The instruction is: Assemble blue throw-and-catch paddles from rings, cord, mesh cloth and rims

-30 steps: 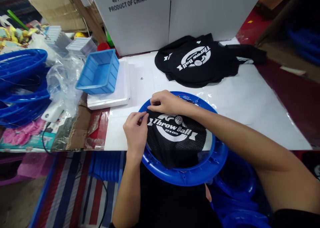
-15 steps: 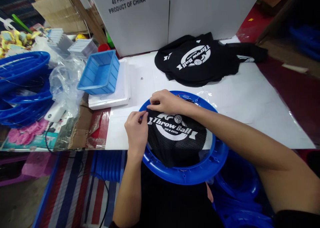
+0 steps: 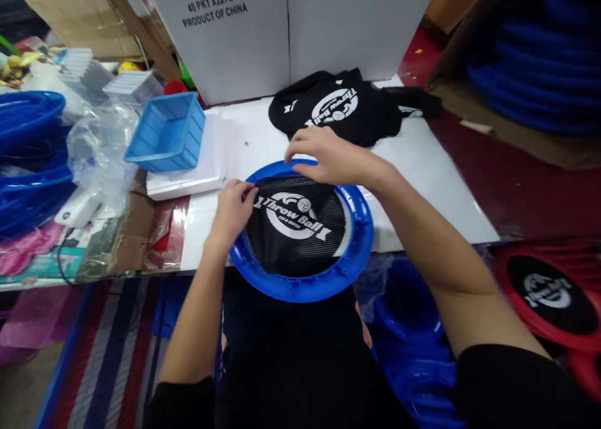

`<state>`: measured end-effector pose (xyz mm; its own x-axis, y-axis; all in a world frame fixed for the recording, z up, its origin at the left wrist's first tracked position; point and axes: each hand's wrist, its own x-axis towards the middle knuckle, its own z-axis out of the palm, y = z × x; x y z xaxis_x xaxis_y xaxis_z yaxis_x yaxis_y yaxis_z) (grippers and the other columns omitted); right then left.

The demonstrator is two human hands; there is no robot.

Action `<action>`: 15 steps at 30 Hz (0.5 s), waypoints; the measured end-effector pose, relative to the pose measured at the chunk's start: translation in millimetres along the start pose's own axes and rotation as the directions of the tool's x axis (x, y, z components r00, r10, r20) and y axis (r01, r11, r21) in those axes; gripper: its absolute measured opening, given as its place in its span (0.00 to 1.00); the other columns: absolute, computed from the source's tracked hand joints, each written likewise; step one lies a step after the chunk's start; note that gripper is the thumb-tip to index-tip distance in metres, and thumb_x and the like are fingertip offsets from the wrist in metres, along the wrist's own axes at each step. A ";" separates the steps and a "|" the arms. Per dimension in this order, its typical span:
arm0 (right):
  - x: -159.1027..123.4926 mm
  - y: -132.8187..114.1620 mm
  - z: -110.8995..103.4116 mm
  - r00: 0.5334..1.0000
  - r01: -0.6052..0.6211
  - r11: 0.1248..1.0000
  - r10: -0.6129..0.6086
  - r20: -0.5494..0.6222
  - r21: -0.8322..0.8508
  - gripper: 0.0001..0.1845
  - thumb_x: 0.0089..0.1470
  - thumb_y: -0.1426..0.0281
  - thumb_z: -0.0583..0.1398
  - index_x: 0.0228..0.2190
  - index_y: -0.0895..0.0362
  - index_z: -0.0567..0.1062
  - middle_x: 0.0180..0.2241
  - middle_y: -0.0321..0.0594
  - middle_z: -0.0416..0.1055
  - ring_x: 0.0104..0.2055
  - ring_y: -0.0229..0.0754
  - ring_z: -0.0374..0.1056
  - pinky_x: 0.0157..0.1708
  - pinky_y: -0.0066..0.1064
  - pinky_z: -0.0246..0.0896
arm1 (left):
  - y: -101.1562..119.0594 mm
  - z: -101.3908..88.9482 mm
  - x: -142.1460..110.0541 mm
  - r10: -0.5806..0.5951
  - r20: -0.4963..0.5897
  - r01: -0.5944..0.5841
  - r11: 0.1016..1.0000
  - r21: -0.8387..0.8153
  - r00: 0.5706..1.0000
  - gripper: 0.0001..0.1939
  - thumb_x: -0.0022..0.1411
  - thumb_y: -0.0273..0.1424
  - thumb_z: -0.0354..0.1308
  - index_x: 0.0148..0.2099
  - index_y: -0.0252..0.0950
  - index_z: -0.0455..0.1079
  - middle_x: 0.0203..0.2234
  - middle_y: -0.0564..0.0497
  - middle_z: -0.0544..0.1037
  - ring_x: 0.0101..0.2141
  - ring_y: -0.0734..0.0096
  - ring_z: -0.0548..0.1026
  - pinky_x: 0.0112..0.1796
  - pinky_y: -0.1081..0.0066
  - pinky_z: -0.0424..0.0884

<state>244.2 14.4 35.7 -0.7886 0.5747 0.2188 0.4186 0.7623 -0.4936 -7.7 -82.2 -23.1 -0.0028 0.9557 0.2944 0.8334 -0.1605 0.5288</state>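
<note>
Left hand [image 3: 235, 211] pinches black mesh [image 3: 291, 225] at upper-left rim of blue ring [image 3: 300, 288]; right hand [image 3: 326, 155] loosely spread above far rim, nothing visible held. Ring overhangs near edge of bench [image 3: 446, 191]. Mesh laid inside; right-side gap suggests attachment unfinished.

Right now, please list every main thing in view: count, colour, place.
Ring: 1, blue, table's near edge
Mesh: 1, black, inside ring
Fabric pile: uncounted, black, table's back
Carton: at least 1, white, behind pile
Bin: 1, light blue, left
Slab: 1, white, under bin
Small stacks: 2, pale, behind-left of bin
Bag: 1, clear, left of bin
Other rings: several, blue, left, right, below
Red rings: several, red, lower right
Table: 1, white-topped, centre
Left hand: 1, bare, pinching mesh's upper-left edge
Right hand: 1, bare, over ring's far rim
</note>
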 end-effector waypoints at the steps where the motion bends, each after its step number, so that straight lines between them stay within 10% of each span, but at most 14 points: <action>1: -14.4 2.0 -8.3 0.999 0.001 1.000 0.000 0.039 -0.009 0.09 0.63 0.70 0.60 0.42 0.55 0.80 0.51 0.48 0.72 0.55 0.56 0.64 0.60 0.51 0.51 | 3.6 -4.6 1.9 0.052 0.036 -0.053 0.998 0.020 0.998 0.06 0.68 0.26 0.62 0.43 0.38 0.80 0.37 0.45 0.78 0.39 0.59 0.76 0.45 0.59 0.74; 5: -77.2 3.2 -11.8 0.976 -0.045 0.998 0.054 0.211 -0.044 0.06 0.60 0.66 0.66 0.39 0.52 0.82 0.63 0.49 0.67 0.67 0.63 0.58 0.67 0.61 0.49 | 58.9 -10.7 -30.0 0.220 0.051 -0.225 0.948 0.225 0.974 0.12 0.68 0.24 0.59 0.52 0.35 0.77 0.52 0.34 0.75 0.51 0.45 0.73 0.53 0.47 0.72; 9: -121.5 -7.1 8.8 0.959 -0.232 0.970 0.240 0.148 -0.068 0.13 0.58 0.67 0.68 0.46 0.50 0.82 0.70 0.49 0.59 0.74 0.66 0.51 0.70 0.65 0.47 | 123.6 11.5 -73.1 0.286 0.460 -0.372 0.922 0.108 0.840 0.09 0.74 0.29 0.54 0.46 0.35 0.76 0.44 0.40 0.77 0.44 0.53 0.76 0.44 0.56 0.77; 15: -143.5 -32.7 27.7 0.897 -0.442 0.896 0.442 -0.005 -0.043 0.24 0.60 0.69 0.64 0.58 0.48 0.76 0.73 0.50 0.54 0.71 0.64 0.57 0.68 0.64 0.59 | 115.6 35.9 -51.4 0.318 0.572 -0.388 0.922 0.001 0.756 0.17 0.70 0.37 0.65 0.55 0.34 0.72 0.53 0.39 0.73 0.50 0.52 0.74 0.51 0.54 0.75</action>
<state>331.2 -101.3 -2.9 -0.5202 0.8538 -0.0177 0.7426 0.4420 -0.5031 108.6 -140.9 -5.7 0.5789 0.8128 -0.0649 0.7699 -0.5186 0.3720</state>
